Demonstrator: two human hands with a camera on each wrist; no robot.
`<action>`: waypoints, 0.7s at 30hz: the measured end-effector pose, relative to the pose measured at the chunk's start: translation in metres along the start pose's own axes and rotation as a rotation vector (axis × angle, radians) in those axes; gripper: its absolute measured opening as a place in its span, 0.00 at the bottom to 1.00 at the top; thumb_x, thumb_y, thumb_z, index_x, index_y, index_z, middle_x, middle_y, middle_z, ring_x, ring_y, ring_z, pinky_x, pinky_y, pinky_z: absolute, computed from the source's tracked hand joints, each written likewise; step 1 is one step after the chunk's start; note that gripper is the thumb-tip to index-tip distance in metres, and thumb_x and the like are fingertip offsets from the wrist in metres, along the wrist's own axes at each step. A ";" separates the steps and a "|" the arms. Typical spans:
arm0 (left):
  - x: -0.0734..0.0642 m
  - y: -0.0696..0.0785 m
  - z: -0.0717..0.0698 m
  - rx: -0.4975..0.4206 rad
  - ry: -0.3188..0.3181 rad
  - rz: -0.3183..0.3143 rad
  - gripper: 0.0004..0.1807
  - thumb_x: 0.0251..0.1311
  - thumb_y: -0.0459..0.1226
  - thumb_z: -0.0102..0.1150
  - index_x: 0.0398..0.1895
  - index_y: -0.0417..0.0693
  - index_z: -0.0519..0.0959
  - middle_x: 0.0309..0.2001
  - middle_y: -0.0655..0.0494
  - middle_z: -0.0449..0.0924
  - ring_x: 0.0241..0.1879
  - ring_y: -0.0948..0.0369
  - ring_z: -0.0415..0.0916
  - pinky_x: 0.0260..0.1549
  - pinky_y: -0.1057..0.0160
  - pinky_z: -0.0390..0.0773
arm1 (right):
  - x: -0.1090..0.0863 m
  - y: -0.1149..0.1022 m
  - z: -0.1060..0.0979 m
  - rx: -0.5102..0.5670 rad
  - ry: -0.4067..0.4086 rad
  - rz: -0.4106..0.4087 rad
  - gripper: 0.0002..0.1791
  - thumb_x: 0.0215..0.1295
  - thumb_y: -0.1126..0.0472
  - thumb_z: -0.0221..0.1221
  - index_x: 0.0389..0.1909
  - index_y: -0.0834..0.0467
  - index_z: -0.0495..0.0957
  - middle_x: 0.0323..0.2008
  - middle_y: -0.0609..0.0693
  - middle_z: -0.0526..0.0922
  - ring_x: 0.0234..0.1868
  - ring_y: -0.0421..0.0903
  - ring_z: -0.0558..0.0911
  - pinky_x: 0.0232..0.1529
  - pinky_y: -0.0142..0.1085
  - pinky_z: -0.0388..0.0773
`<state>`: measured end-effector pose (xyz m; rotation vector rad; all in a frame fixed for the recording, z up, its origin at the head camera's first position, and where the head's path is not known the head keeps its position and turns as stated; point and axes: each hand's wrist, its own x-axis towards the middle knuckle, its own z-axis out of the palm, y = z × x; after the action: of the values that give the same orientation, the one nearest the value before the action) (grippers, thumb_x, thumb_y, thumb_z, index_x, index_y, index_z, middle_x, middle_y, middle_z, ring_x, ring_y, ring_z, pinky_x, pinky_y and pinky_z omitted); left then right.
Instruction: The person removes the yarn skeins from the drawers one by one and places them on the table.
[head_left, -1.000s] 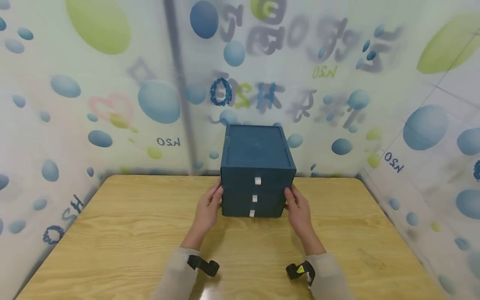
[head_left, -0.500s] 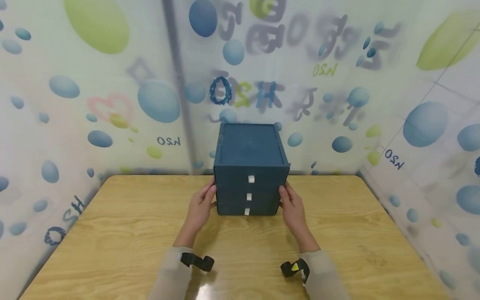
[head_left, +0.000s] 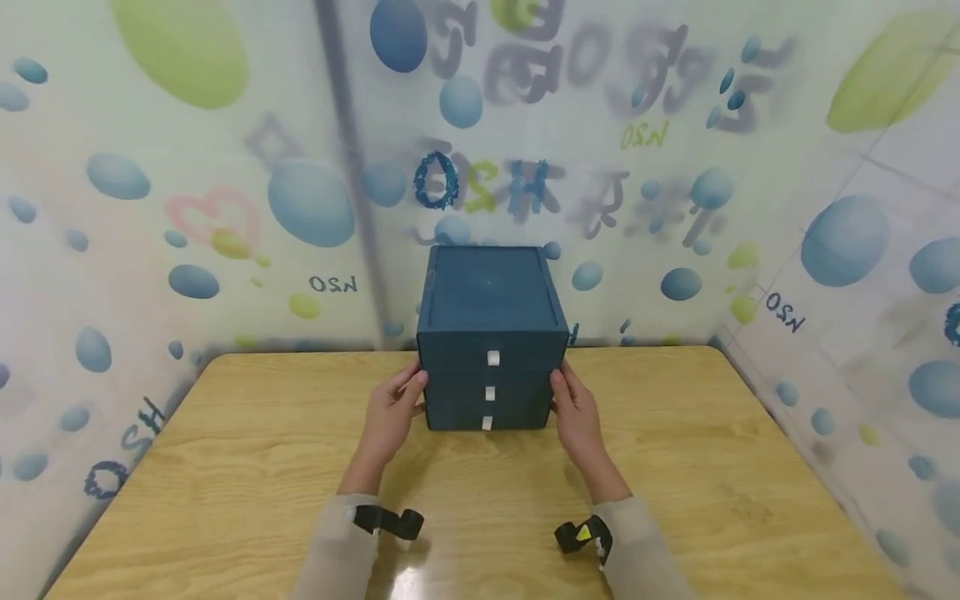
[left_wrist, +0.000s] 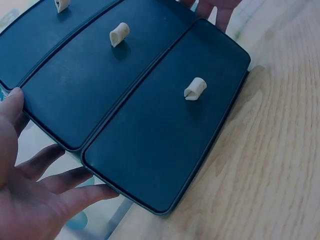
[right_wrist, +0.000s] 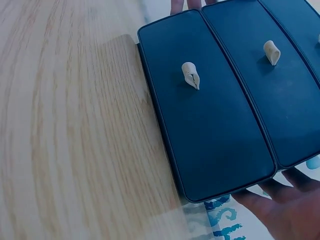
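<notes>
A dark blue desktop drawer unit (head_left: 491,290) stands upright at the back middle of the table, its three drawers shut. Each drawer front has a small white pull tab (head_left: 493,358). My left hand (head_left: 388,417) grips the unit's left side, thumb at the front edge. On the opposite side my right hand (head_left: 579,417) holds it the same way. In the left wrist view, the left fingers (left_wrist: 75,192) spread along the side of the drawer unit (left_wrist: 145,150). The right fingers (right_wrist: 270,192) lie along the other side in the right wrist view, partly hidden behind the unit.
The light wooden table (head_left: 247,467) spreads out to both sides and in front of the unit. Close behind stands a wall covering (head_left: 315,208) printed with blue and green bubbles. Similar walls border the left and right. Black wrist cameras (head_left: 408,525) are strapped over the sleeves.
The drawer unit has moved a little to the left, with both hands keeping their hold on its sides. The head view has also shifted slightly.
</notes>
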<state>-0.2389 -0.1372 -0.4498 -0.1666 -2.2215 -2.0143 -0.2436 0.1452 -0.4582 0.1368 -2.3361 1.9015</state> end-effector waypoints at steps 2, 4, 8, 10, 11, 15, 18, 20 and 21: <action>-0.001 0.000 0.002 -0.013 -0.007 0.009 0.28 0.77 0.39 0.50 0.75 0.38 0.64 0.76 0.40 0.61 0.72 0.41 0.64 0.56 0.40 0.78 | -0.002 0.001 -0.003 0.001 -0.009 0.002 0.36 0.82 0.42 0.39 0.81 0.58 0.50 0.80 0.57 0.55 0.79 0.60 0.59 0.68 0.59 0.69; -0.001 -0.001 0.004 -0.021 -0.017 0.011 0.28 0.77 0.39 0.50 0.75 0.39 0.64 0.76 0.41 0.61 0.72 0.42 0.65 0.56 0.40 0.78 | -0.004 0.002 -0.007 0.002 -0.019 0.002 0.36 0.82 0.42 0.38 0.81 0.58 0.50 0.80 0.57 0.54 0.79 0.60 0.58 0.68 0.59 0.69; -0.001 -0.003 0.005 -0.018 -0.043 0.000 0.28 0.77 0.41 0.50 0.76 0.41 0.63 0.77 0.43 0.60 0.73 0.43 0.64 0.57 0.41 0.78 | -0.007 0.004 -0.012 -0.004 -0.039 -0.009 0.36 0.83 0.42 0.36 0.81 0.58 0.49 0.80 0.58 0.53 0.79 0.61 0.58 0.68 0.60 0.70; 0.000 -0.002 0.004 -0.004 -0.047 -0.007 0.29 0.77 0.42 0.50 0.76 0.42 0.63 0.77 0.43 0.60 0.73 0.43 0.64 0.58 0.41 0.78 | -0.007 0.004 -0.013 -0.011 -0.045 -0.016 0.36 0.83 0.42 0.36 0.81 0.58 0.49 0.80 0.59 0.54 0.79 0.61 0.58 0.67 0.59 0.70; 0.000 -0.001 0.002 0.003 -0.051 -0.009 0.29 0.77 0.42 0.50 0.77 0.42 0.63 0.77 0.43 0.60 0.73 0.43 0.64 0.58 0.41 0.78 | -0.006 0.004 -0.013 -0.014 -0.048 -0.019 0.36 0.83 0.41 0.36 0.81 0.58 0.49 0.80 0.58 0.54 0.79 0.61 0.59 0.67 0.59 0.71; 0.001 0.003 -0.003 0.019 -0.058 -0.027 0.30 0.77 0.43 0.51 0.77 0.42 0.63 0.77 0.42 0.60 0.73 0.42 0.65 0.58 0.42 0.78 | -0.003 0.002 -0.012 -0.020 -0.059 -0.034 0.36 0.82 0.40 0.36 0.81 0.56 0.50 0.80 0.57 0.55 0.79 0.61 0.59 0.66 0.59 0.72; 0.001 0.006 -0.006 0.012 -0.071 -0.038 0.30 0.77 0.43 0.51 0.77 0.42 0.62 0.77 0.42 0.60 0.73 0.43 0.65 0.59 0.42 0.78 | -0.001 0.000 -0.012 -0.013 -0.079 -0.041 0.35 0.82 0.41 0.36 0.81 0.56 0.50 0.80 0.57 0.55 0.79 0.61 0.59 0.66 0.60 0.71; 0.001 0.008 -0.008 0.010 -0.077 -0.042 0.30 0.77 0.43 0.51 0.77 0.42 0.62 0.77 0.42 0.60 0.73 0.43 0.65 0.58 0.43 0.78 | 0.000 -0.002 -0.012 -0.002 -0.090 -0.044 0.34 0.83 0.43 0.36 0.81 0.57 0.50 0.80 0.58 0.55 0.79 0.62 0.59 0.66 0.60 0.71; 0.001 0.009 -0.008 0.009 -0.080 -0.042 0.30 0.77 0.42 0.51 0.77 0.42 0.62 0.77 0.42 0.59 0.73 0.43 0.65 0.58 0.43 0.78 | 0.000 -0.003 -0.012 0.004 -0.097 -0.043 0.34 0.83 0.44 0.36 0.81 0.57 0.50 0.80 0.59 0.55 0.78 0.62 0.59 0.66 0.61 0.71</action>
<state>-0.2376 -0.1446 -0.4401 -0.2049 -2.3004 -2.0530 -0.2423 0.1567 -0.4529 0.2840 -2.3700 1.9211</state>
